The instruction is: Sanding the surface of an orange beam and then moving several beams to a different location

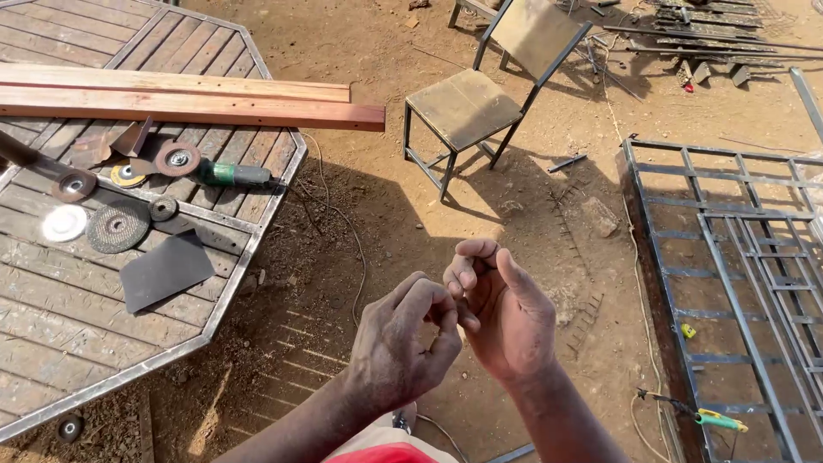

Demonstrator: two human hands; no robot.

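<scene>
My left hand point(401, 347) and my right hand point(506, 313) meet in front of me over bare dirt, low in the middle of the view. The left hand's fingers are curled, and their tips press into the right hand's palm. The right hand stands on edge with its palm turned left, its fingers bent over at the top and its thumb stretched out. Nothing shows between the fingers; anything small there is hidden. The nearest things are an octagonal wooden table point(225, 302) to the left and a metal grille frame point(677, 283) on the ground to the right.
On the table lie an angle grinder point(214, 170) with a green body, several grinding discs point(118, 225), a dark abrasive sheet point(165, 269) and two long wooden planks point(197, 111). A metal chair point(467, 103) stands beyond. A yellow-green handled tool point(718, 419) lies at bottom right. A cable point(347, 227) trails over the dirt.
</scene>
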